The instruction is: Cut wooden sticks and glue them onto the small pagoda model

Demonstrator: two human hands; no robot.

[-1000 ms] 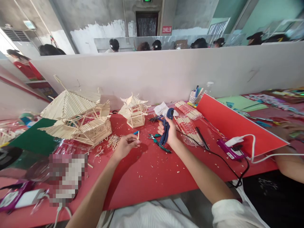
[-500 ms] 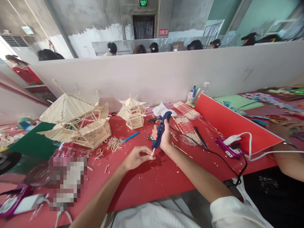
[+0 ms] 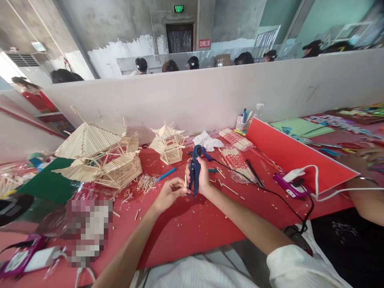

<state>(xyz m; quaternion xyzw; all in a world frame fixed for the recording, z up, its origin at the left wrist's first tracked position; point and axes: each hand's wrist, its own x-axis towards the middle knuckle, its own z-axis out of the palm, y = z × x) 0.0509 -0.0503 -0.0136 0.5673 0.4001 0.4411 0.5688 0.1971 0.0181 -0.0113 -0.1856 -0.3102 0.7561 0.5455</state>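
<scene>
Pinching a short wooden stick (image 3: 185,181) nearly upright in the left grip (image 3: 168,194), just left of the blue hand cutter (image 3: 197,174) clasped in the right grip (image 3: 204,178).

A pale partition (image 3: 210,96) is running behind the red table (image 3: 186,238), a scruffy grey wall (image 3: 132,22) further back is showing patchy white paint (image 3: 127,50), a dark door (image 3: 180,40) is sitting under a glowing green exit sign (image 3: 179,8), and a mint-green wall (image 3: 327,20) is hogging the upper right.
</scene>
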